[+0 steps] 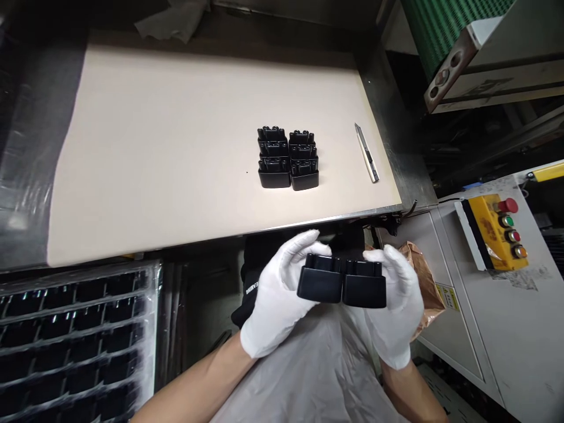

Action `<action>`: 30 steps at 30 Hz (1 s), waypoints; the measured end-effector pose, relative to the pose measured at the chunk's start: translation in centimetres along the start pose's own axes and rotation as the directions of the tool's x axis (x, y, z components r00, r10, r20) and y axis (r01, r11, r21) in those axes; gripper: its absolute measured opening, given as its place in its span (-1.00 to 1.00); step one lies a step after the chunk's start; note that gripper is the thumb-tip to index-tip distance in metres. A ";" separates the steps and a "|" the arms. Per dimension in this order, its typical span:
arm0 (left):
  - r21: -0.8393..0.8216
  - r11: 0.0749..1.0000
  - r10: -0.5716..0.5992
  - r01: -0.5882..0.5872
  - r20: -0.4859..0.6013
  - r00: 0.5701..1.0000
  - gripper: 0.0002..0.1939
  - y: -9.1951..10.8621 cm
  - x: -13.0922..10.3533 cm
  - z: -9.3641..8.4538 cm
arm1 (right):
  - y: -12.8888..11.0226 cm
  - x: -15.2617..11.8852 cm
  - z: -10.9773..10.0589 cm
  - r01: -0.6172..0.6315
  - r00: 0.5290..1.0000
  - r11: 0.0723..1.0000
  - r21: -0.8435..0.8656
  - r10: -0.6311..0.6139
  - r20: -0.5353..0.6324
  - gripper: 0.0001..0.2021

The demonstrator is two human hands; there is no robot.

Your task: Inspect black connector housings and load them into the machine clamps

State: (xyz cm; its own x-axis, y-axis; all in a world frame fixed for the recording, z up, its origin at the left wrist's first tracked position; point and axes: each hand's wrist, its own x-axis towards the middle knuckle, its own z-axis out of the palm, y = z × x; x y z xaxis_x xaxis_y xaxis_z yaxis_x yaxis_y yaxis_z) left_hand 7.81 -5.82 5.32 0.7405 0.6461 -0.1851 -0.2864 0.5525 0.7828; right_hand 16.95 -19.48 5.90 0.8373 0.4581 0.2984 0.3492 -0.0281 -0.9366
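Observation:
In white gloves, both my hands are held in front of my lap, just off the table's near edge. My left hand [282, 282] grips a black plastic housing [320, 284] by its left side. A matching black housing [365, 290] sits beside it, held by my right hand [394, 299] at its right side. The two housings are side by side with a thin gap, their small posts pointing up. On the table, several like black housings [275, 179] stand in two columns, posts upward.
A utility knife [366, 153] lies on the beige table sheet [167, 147], right of the housings. At lower left is a tray [150, 329] of black parts. A yellow button box [497, 232] is at right, below a green ribbed conveyor belt [445, 23]. A brown bag [423, 282] hangs beside my right hand.

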 end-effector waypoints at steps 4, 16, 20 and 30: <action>0.007 0.999 -0.031 0.031 -0.036 0.999 -0.14 0.0 0.0 0.1 | 0.1 0.1 0.0 -0.025 1.000 1.000 -0.006 0.025 -0.007 -0.26; 0.032 0.998 -0.055 0.056 -0.041 0.998 -0.16 -0.4 0.0 0.1 | 0.3 0.2 -0.4 -0.035 0.999 0.999 0.014 0.035 0.004 -0.27; 0.057 0.997 -0.047 0.049 -0.045 0.998 -0.18 -0.3 0.0 0.3 | 0.2 0.4 -0.5 -0.034 0.999 0.999 -0.014 0.034 -0.001 -0.26; 0.044 0.997 -0.058 0.060 -0.062 0.996 -0.15 -0.3 0.0 0.6 | 0.1 0.6 -0.5 0.043 0.999 0.994 -0.100 -0.045 -0.013 -0.28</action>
State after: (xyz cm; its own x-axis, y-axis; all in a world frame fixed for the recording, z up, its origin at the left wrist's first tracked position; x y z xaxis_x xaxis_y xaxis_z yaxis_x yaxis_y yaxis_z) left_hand 8.28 -6.27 5.45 0.7169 0.6444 -0.2662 -0.2141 0.5668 0.7955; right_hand 17.73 -19.65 6.12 0.8261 0.4476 0.3424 0.4255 -0.0970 -0.8998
